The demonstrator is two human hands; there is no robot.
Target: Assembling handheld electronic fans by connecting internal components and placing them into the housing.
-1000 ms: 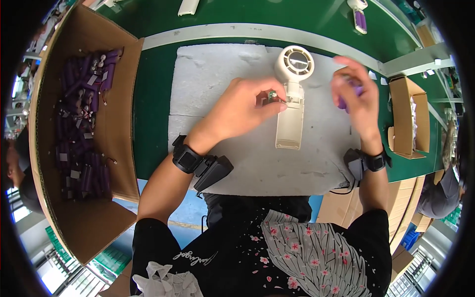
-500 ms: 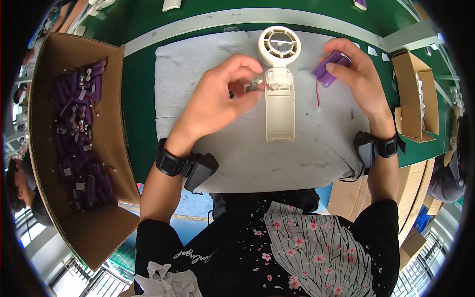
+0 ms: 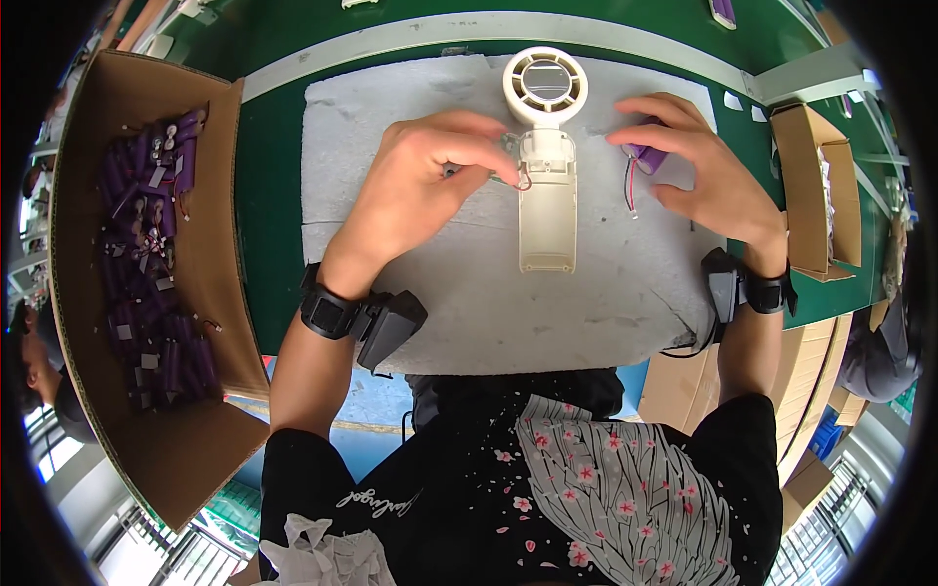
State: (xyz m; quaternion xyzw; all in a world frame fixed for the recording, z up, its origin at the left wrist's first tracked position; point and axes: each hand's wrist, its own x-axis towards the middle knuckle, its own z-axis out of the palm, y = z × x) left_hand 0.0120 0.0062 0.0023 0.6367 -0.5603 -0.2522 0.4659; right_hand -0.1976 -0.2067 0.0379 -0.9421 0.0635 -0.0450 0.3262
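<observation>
A cream handheld fan (image 3: 547,210) lies on the mat, its round grille (image 3: 544,82) pointing away from me and its handle shell uncovered. My left hand (image 3: 420,171) is closed in a pinch just left of the fan's neck. It holds a small circuit board (image 3: 510,146), mostly hidden by the fingers, with thin wires (image 3: 526,182) running to the fan. To the right of the fan, my right hand (image 3: 699,166) has its fingers spread over a purple battery pack (image 3: 647,156). The thumb is apart from the pack. Red and black leads (image 3: 631,188) end in a small white plug.
On the left stands an open cardboard box (image 3: 210,244) with several purple battery packs inside. A smaller cardboard box (image 3: 806,195) is at the right. The grey foam mat (image 3: 440,303) covers part of the green table (image 3: 269,195). A pale rail (image 3: 410,41) runs behind the mat.
My right hand has loosened its fingers and lowered the battery pack, which has turned and is now mostly covered. My left hand stays at the fan's neck, still pinching the board.
</observation>
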